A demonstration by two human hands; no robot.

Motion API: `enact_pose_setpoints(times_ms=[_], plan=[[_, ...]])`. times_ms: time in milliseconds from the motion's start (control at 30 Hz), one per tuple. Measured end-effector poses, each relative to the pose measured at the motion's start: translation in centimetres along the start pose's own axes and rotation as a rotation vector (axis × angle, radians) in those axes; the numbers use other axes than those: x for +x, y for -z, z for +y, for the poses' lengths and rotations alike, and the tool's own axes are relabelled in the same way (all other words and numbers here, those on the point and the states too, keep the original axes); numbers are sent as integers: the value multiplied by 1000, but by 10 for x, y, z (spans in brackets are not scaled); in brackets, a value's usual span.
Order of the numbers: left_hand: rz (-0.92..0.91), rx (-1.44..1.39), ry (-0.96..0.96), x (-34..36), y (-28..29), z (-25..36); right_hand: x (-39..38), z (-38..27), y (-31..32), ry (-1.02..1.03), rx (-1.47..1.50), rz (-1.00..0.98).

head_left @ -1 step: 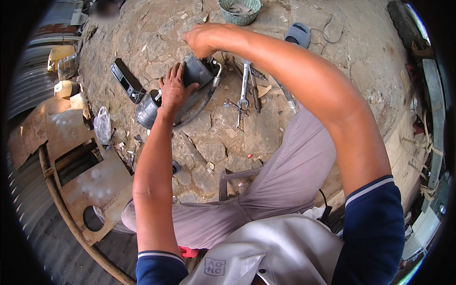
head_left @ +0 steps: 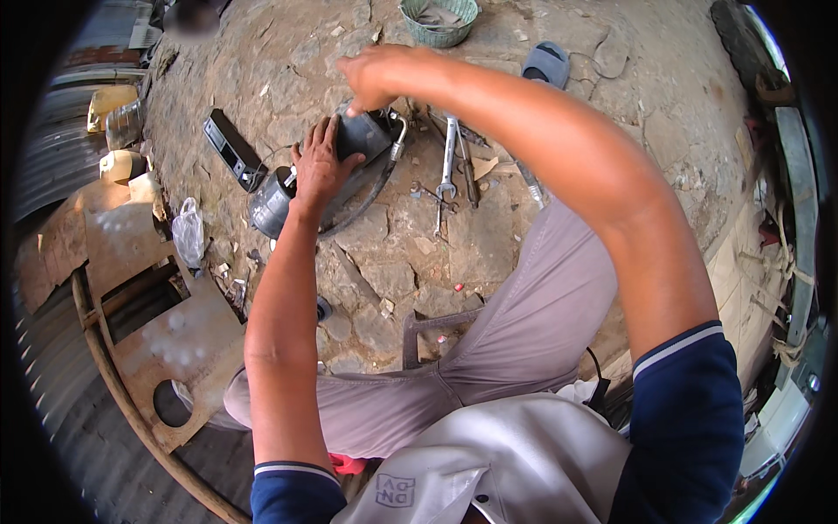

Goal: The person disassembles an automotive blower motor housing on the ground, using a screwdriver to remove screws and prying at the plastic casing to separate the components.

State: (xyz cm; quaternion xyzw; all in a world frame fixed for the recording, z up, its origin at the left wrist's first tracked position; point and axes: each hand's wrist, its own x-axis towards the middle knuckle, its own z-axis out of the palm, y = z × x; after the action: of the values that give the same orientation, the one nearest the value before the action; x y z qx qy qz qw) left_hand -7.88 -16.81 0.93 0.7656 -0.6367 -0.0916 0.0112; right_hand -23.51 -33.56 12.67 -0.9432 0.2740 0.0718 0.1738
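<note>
A black cylindrical unit with fittings and a hose lies on the stone ground. My left hand grips its side, thumb apart from the fingers. My right hand is at the unit's upper end with bent fingers; whatever they hold is hidden. A second black rounded part sits at the lower left of the unit. Right of it lie a large wrench, a dark rod tool and small wrenches.
A black oblong panel lies left, a green basket and grey sandal beyond. Rusty sheet metal, a plastic bag and yellow jugs line the left side. A plastic frame lies between my legs.
My right hand has shifted very slightly to the right, its fingers a little changed at the unit's upper end. My left hand stays in place.
</note>
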Motion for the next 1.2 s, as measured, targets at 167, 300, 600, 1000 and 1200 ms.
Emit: enact_pose_setpoints(times_ms=[167,300,600,1000,1200], plan=[[-29,-5,8,0,4,3,8,8,-18,78,-45,83],[7,-19,-11,5,4,10,8,7,-28,84,133,180],[213,-896,15,42,-16,37,0,-8,-14,27,121,122],[259,-828,-123,52,-8,32,0,-11,-5,115,133,70],[275,-882,-189,55,-9,25,-8,-17,10,42,149,7]])
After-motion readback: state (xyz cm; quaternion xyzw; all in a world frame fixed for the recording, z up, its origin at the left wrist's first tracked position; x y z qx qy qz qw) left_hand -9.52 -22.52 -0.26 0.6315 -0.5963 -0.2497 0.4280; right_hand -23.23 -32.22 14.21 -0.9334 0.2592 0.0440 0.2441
